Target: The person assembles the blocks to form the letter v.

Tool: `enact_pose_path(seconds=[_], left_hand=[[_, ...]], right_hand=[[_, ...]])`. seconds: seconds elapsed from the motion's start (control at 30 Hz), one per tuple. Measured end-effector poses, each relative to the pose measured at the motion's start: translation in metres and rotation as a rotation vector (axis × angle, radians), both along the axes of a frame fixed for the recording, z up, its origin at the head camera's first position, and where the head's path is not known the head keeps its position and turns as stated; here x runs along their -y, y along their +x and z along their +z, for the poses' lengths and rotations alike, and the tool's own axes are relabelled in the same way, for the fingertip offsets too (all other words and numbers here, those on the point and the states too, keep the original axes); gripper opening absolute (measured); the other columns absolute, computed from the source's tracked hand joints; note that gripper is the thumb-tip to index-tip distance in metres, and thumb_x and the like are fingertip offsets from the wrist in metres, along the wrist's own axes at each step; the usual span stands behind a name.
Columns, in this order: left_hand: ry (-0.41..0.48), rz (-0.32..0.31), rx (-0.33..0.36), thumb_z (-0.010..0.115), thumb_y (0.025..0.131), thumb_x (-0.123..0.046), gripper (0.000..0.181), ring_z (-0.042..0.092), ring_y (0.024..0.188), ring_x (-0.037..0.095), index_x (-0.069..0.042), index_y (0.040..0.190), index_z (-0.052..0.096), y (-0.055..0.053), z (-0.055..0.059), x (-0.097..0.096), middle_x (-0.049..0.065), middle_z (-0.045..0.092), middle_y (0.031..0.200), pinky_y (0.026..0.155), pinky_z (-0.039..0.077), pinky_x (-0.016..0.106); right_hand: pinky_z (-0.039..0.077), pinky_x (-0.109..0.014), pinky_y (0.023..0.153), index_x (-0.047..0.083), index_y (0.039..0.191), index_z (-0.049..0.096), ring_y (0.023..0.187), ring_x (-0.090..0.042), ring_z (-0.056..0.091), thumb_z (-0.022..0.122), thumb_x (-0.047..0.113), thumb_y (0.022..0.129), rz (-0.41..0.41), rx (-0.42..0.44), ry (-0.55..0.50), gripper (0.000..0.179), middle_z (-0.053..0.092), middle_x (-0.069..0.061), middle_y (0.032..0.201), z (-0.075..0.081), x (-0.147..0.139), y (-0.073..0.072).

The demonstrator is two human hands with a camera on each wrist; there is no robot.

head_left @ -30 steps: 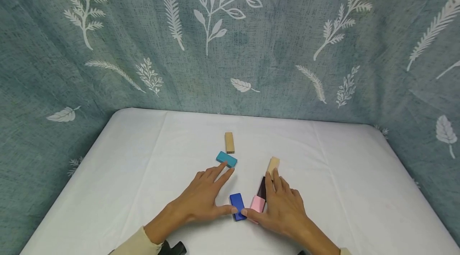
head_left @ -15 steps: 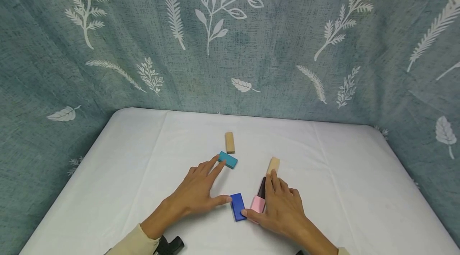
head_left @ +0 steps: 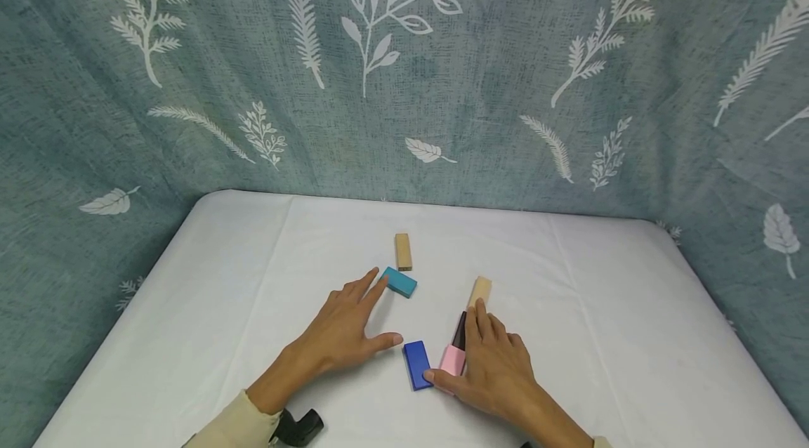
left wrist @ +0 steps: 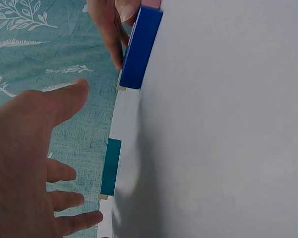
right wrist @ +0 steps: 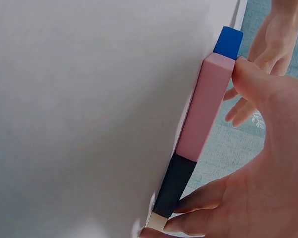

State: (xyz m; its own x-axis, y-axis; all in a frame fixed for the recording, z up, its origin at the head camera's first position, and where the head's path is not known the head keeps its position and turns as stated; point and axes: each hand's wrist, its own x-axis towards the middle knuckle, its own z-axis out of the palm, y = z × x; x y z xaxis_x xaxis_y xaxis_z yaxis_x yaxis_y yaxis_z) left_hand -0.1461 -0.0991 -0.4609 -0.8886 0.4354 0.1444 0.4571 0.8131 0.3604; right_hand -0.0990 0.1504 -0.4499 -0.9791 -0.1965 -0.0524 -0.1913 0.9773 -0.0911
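My left hand (head_left: pixel 341 328) is spread with extended fingers, its fingertips beside the left end of a teal block (head_left: pixel 400 282); contact is unclear. A tan wooden block (head_left: pixel 403 252) lies just behind the teal one. My right hand (head_left: pixel 496 364) reaches along a slanting line of blocks: pink (head_left: pixel 452 359), black (head_left: pixel 460 333) and pale wood (head_left: pixel 482 290). Its thumb tip touches the near end of a blue block (head_left: pixel 416 365), left of the pink one. In the right wrist view, the other fingers rest by the black block (right wrist: pixel 175 183) and the pale wooden block (right wrist: pixel 158 221).
A white cloth (head_left: pixel 253 350) covers the table, with fold lines running away from me. Behind it hangs a blue-green curtain (head_left: pixel 480 76) with white leaf prints. A black device (head_left: pixel 300 428) sits by my left sleeve (head_left: pixel 243 423).
My left hand has drawn back to the left, its thumb leaving the blue block and its fingers moving off the teal block. The right hand stays almost still.
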Motion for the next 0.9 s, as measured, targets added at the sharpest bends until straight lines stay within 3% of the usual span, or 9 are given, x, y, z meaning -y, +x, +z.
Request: enact_pose_path(seconds=[0.43, 0.63, 0.9], left_hand=[[0.021, 0.024, 0.023, 0.046, 0.077, -0.073, 0.092, 0.027, 0.134, 0.023, -0.019, 0.148, 0.023, -0.004, -0.001, 0.002, 0.004, 0.02, 0.152, 0.101, 0.028, 0.044], [0.048, 0.037, 0.031, 0.046, 0.078, -0.073, 0.091, 0.029, 0.133, 0.027, -0.018, 0.147, 0.024, -0.008, -0.003, 0.001, 0.005, 0.021, 0.151, 0.102, 0.026, 0.05], [0.061, 0.099, 0.014, 0.051, 0.078, -0.069, 0.091, 0.033, 0.131, 0.028, -0.014, 0.146, 0.027, -0.016, -0.006, -0.004, 0.006, 0.029, 0.148, 0.104, 0.027, 0.047]], right_hand=[[0.028, -0.051, 0.1, -0.005, 0.143, 0.024, 0.129, -0.035, 0.034, 0.044, 0.087, 0.062, -0.008, 0.041, -0.038, 0.124, 0.017, -0.021, 0.15, 0.001, 0.0, 0.002], [0.026, -0.051, 0.101, -0.005, 0.142, 0.024, 0.129, -0.034, 0.034, 0.043, 0.088, 0.061, -0.012, 0.047, -0.03, 0.125, 0.018, -0.021, 0.149, 0.001, 0.001, 0.001], [0.026, -0.051, 0.102, -0.005, 0.142, 0.025, 0.129, -0.034, 0.035, 0.043, 0.088, 0.062, -0.007, 0.028, -0.025, 0.124, 0.019, -0.021, 0.149, 0.0, 0.0, 0.001]])
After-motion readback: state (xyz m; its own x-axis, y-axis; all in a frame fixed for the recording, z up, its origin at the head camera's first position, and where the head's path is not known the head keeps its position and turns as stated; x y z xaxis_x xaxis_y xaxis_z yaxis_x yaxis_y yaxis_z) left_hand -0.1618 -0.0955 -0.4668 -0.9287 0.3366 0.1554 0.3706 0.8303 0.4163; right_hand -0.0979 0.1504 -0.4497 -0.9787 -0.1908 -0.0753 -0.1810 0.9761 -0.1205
